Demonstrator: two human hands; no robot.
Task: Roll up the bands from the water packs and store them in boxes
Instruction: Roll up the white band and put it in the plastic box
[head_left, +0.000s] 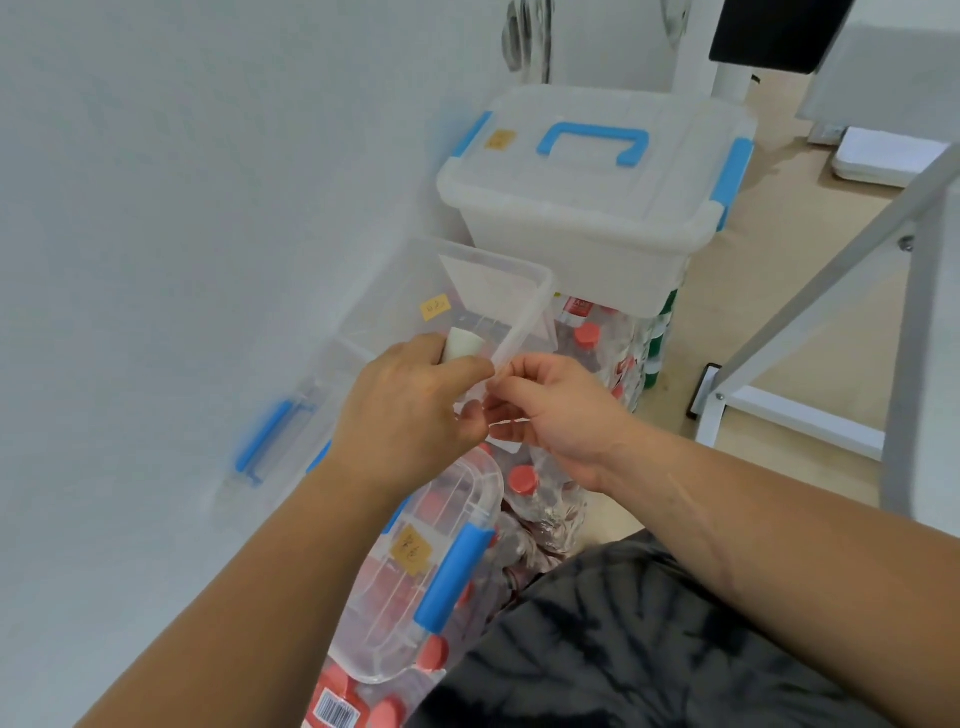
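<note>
The left hand holds the rolled band, a short white cylinder. Its fingers curl round the roll's lower part, so only the top end shows at about one o'clock above the knuckles. The right hand meets it from three o'clock. The thumb and forefinger are pressed together on what looks like the band's loose end, a thin translucent tail that is too faint to be sure of. The grip suits winding: one hand keeps the coil tight while the other feeds and tensions the tail, so I judge the rolling is nearly finished and the storing is not yet done.

Both hands hover right over the open box, a clear tub at twelve o'clock from them. The roll is held above the box, not inside it, so dropping it in should be a short move. The box's near rim runs just beside the right fingertips and could catch the tail.

Under and around the box lie the water packs, bottles with red caps in shrink film. A clear lid with a blue latch rests on them at six o'clock. A closed box with a blue handle stands on more packs at one o'clock. Another blue-handled clear piece leans by the wall at nine o'clock. At three o'clock a white frame and a dark phone are on the floor, well apart from the work
</note>
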